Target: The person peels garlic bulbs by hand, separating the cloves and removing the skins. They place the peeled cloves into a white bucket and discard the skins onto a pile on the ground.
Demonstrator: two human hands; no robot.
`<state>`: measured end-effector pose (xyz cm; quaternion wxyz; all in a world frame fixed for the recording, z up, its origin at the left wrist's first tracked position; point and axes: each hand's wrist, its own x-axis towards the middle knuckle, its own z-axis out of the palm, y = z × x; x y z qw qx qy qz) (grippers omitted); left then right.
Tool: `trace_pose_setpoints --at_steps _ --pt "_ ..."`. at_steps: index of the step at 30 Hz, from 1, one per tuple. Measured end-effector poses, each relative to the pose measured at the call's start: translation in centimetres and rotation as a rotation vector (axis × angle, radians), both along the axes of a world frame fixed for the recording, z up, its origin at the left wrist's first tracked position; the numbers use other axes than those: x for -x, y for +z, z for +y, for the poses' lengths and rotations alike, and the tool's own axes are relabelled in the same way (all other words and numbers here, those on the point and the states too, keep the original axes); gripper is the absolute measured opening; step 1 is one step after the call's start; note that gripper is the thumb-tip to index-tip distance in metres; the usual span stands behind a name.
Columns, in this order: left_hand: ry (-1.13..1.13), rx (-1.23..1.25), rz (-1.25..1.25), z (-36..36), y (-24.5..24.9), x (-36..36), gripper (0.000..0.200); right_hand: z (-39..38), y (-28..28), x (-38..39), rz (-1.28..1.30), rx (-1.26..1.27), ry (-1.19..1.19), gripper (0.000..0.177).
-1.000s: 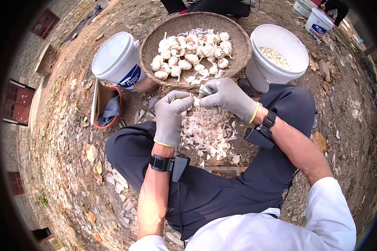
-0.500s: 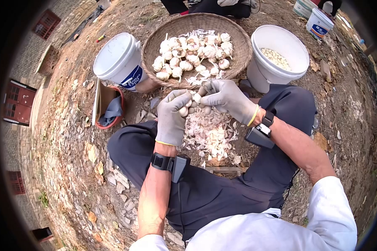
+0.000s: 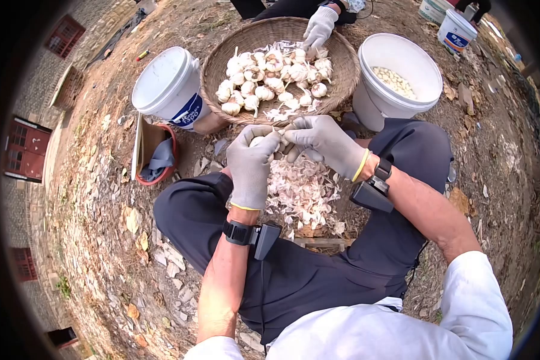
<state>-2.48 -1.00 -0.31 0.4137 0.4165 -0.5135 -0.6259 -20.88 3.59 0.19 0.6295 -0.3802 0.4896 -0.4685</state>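
Note:
My left hand (image 3: 252, 162), in a grey glove, is closed round garlic cloves (image 3: 257, 141), which show pale between the fingers. Touching it from the right, my right hand (image 3: 327, 143) has its gloved thumb and fingers pinched at the same garlic; most of what lies between the fingertips is hidden. Just beyond both hands stands a wicker basket (image 3: 219, 57) with many garlic bulbs (image 3: 273, 78) in it. Below the hands, a heap of garlic skins (image 3: 303, 192) covers the ground between my legs.
A white bucket (image 3: 369, 90) with peeled cloves (image 3: 395, 81) stands right of the basket. Left of it is a lidded white bucket (image 3: 165, 84), beside a red tub (image 3: 173, 165) with dark cloth. Across the basket, another person's gloved hand (image 3: 321, 27) reaches into the garlic.
The other person's hand has come down into the basket. My left fingers have closed further over the cloves, and my two hands have drawn closer together.

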Motion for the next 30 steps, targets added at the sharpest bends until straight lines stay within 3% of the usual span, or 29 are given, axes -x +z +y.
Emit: trace_pose_setpoints --at_steps 7,12,15,24,26,30 --pt "-0.075 -0.273 0.368 -0.6 -0.1 -0.6 0.012 -0.3 -1.1 1.4 -0.337 0.02 0.067 0.017" --pt "-0.074 -0.253 0.355 -0.9 -0.5 -0.8 0.012 -0.1 -1.2 0.9 -0.404 0.043 0.022 0.024" --pt "-0.062 -0.277 0.339 -0.8 -0.2 -1.1 0.012 -0.2 -1.1 1.2 -0.322 0.027 0.048 0.017" --pt "0.105 -0.303 0.265 -1.2 -0.4 -1.8 0.016 -0.6 -1.2 2.5 -0.339 0.133 -0.019 0.029" --pt "-0.002 -0.254 0.139 -1.1 -0.2 -1.7 0.015 -0.6 -0.9 2.4 -0.351 0.118 -0.028 0.028" --pt "-0.083 -0.249 0.12 -1.1 -0.5 -1.7 0.015 -0.5 -0.3 2.2 -0.353 0.082 -0.026 0.027"
